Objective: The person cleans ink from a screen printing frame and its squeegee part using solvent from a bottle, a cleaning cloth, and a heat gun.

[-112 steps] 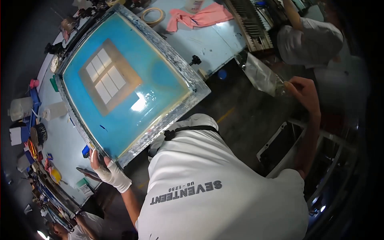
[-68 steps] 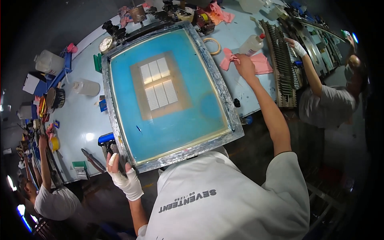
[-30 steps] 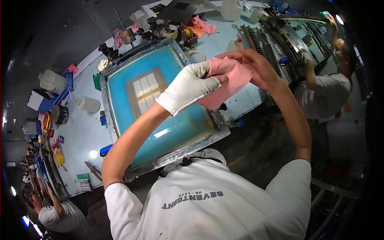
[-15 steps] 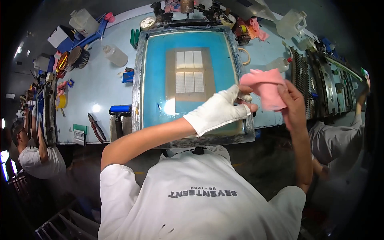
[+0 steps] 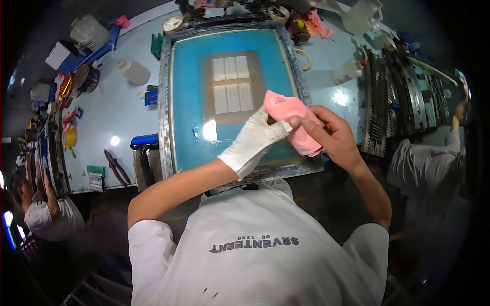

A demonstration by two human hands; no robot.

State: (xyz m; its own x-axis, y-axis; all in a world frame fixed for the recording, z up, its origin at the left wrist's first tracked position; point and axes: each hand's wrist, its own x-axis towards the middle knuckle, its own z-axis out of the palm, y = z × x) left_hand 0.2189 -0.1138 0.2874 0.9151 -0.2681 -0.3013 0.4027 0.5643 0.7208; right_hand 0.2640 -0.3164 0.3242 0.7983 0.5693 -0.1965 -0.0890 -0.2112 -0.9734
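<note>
A folded pink cloth (image 5: 295, 118) is held up between my hands, over the right side of a screen-printing frame (image 5: 165, 109). My left hand (image 5: 255, 133), in a white glove that leaves the thumb tip bare, grips the cloth's left side with the thumb on top; its other fingers are hidden behind. Bare, my right hand (image 5: 334, 136) pinches the cloth's right side between thumb and fingers. Beneath them the frame's blue mesh (image 5: 189, 76) surrounds a brownish panel with pale rectangular windows (image 5: 232, 97).
Left of the frame are a squeeze bottle (image 5: 132, 71), a blue-handled roller (image 5: 145, 140) and pliers (image 5: 117, 167). To the right stand a red-capped bottle (image 5: 348, 71), a tape roll (image 5: 303, 59) and a dark ridged rack (image 5: 375, 102). Other people work at the far left (image 5: 51, 214) and far right (image 5: 426, 163).
The pink cloth has moved left and over the frame with my right hand. My left hand, earlier beside the cloth, now grips it too. The view has shifted slightly.
</note>
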